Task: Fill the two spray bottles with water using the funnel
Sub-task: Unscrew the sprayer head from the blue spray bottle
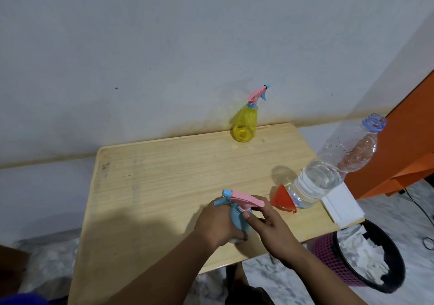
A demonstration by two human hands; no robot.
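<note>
i am holding the blue spray bottle low in the middle of the frame, near the front edge of the wooden table. my left hand is wrapped tight around its round blue body. my right hand sits just beside it on the right, with my fingers up at the neck under the pink spray head. my thumb touches the bottle there. i cannot tell if my right hand is really gripping the top or only touching it. the pink head is on the bottle and its blue nozzle points to the left.

just to the right of my hands is the orange funnel. it lies on its side on the table, with its wide mouth turned toward the right and its thin spout toward my hands. right behind it, touching or almost touching, stands a clear plastic water bottle. it has no cap on, and water fills about the bottom half. drops cling to the inside of its top half.

the yellow spray bottle stands far off at the back edge of the table, in the middle of the frame, close to the grey wall. it also has a pink and blue spray head.

at the right edge of the table is a white stack of paper. below it, in the lower right of the frame, is a purple basket with a black bag and crumpled white paper inside.
</note>
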